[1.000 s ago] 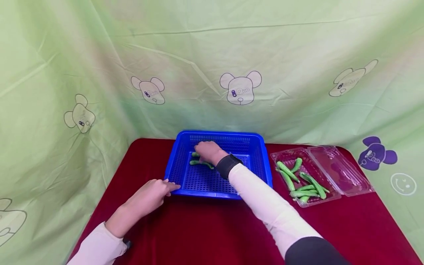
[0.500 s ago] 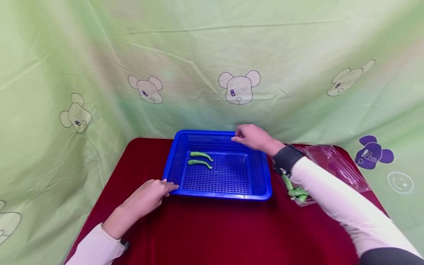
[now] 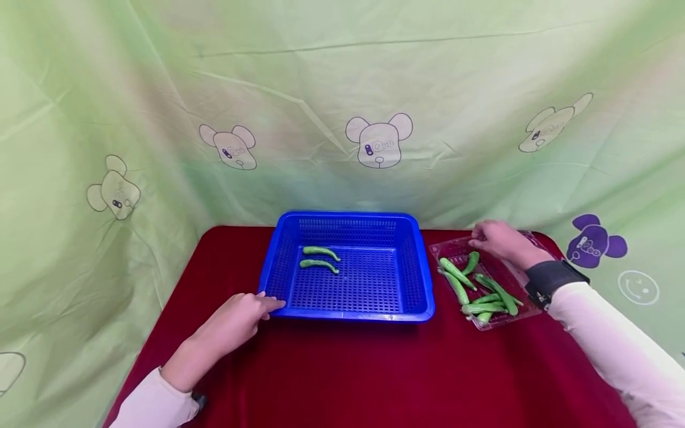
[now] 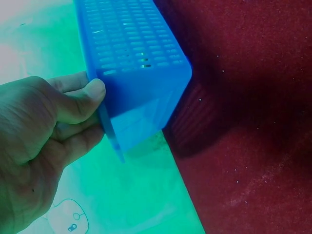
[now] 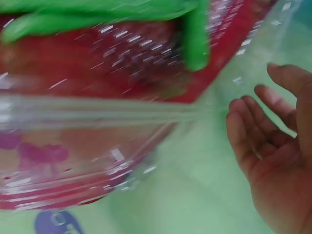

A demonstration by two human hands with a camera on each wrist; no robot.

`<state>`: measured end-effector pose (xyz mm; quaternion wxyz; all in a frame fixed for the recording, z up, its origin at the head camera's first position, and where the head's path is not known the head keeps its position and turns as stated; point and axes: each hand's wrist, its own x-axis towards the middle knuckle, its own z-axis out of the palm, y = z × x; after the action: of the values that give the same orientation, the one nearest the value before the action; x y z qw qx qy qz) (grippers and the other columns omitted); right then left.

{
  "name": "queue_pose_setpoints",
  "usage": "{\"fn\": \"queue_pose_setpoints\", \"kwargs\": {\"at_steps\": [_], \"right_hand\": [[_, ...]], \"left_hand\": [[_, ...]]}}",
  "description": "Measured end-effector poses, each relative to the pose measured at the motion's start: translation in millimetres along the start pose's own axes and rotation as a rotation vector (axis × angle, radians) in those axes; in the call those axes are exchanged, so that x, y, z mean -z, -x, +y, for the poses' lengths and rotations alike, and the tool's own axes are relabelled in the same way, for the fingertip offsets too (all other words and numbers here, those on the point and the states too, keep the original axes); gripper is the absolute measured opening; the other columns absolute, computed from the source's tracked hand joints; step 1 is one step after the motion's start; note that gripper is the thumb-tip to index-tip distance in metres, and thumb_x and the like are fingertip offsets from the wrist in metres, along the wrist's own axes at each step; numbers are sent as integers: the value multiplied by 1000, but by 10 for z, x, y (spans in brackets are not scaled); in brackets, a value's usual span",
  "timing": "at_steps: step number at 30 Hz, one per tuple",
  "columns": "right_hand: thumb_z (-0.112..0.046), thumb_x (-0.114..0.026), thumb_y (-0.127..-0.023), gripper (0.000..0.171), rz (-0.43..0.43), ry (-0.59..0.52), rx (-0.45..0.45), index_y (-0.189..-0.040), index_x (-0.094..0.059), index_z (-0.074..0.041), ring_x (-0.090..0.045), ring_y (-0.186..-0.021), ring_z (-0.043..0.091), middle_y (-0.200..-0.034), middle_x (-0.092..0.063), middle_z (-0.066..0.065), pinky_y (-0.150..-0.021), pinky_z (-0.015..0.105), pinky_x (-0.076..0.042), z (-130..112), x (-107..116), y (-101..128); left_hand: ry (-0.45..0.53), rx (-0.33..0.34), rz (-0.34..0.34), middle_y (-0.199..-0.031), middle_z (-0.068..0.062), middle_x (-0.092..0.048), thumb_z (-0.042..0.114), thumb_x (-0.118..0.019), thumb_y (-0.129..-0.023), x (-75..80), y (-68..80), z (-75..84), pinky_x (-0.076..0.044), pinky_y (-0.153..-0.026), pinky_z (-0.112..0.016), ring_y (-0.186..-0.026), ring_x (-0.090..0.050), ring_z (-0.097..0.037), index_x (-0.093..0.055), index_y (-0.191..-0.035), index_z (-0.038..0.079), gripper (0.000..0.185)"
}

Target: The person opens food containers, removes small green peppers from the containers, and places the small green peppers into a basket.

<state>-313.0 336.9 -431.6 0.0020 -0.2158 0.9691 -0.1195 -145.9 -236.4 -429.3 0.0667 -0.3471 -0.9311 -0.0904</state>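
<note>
My left hand (image 3: 243, 321) holds the near left corner of a blue plastic basket (image 3: 348, 315). In the left wrist view, its thumb and fingers pinch the basket's rim (image 4: 114, 141). Two curved green chili peppers (image 3: 320, 264) lie side by side on the basket's slotted floor. My right hand (image 3: 503, 241) is over the back of a clear plastic box (image 3: 444, 245) on the right, and it holds nothing. In the right wrist view, its fingers are loosely bent and apart. Several more green chili peppers (image 3: 457, 273) lie in that box.
A dark red cloth (image 3: 342, 368) covers the table. The box's hinged clear lid (image 5: 73, 165) lies folded back beyond it, partly behind the right forearm. A pale green curtain (image 3: 299, 89) with bear prints hangs behind and at both sides.
My right hand has left the basket and moved right to the clear box, uncovering the two chili peppers in the basket. The left hand has stayed on the basket's corner.
</note>
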Motion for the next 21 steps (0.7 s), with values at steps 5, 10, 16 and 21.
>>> {"fn": "queue_pose_setpoints", "kwargs": {"at_steps": [5,10,16,21], "right_hand": [[2,-73,-84,13,-27,17,98,-97,-71,4,-69,-87,33,-92,-71,14,-79,51,-57,112,-107,115],[7,-82,-71,26,-1,139,348,-94,-74,-4,-65,-92,29,-94,-67,9,-78,46,-58,108,-249,114],[9,-85,-56,36,111,298,604,-79,-71,-15,-59,-80,17,-83,-63,-1,-64,33,-53,157,-425,100],[4,-88,-58,35,98,322,601,-77,-70,-19,-60,-74,15,-80,-62,-4,-60,29,-50,163,-416,102]], "left_hand": [[8,11,-7,-79,2,-76,-20,-65,-74,-1,7,5,-64,-85,-36,-85,-78,-16,-77,-115,4,49],[6,23,-13,-80,2,-76,-20,-65,-74,28,10,3,-63,-86,-36,-89,-78,-20,-77,-116,3,49],[12,25,-12,-83,0,-77,-21,-64,-75,5,10,1,-63,-87,-36,-87,-78,-18,-77,-116,3,49],[14,20,-6,-87,-2,-78,-21,-63,-75,-17,10,2,-63,-87,-36,-88,-78,-19,-77,-116,2,49]]}}
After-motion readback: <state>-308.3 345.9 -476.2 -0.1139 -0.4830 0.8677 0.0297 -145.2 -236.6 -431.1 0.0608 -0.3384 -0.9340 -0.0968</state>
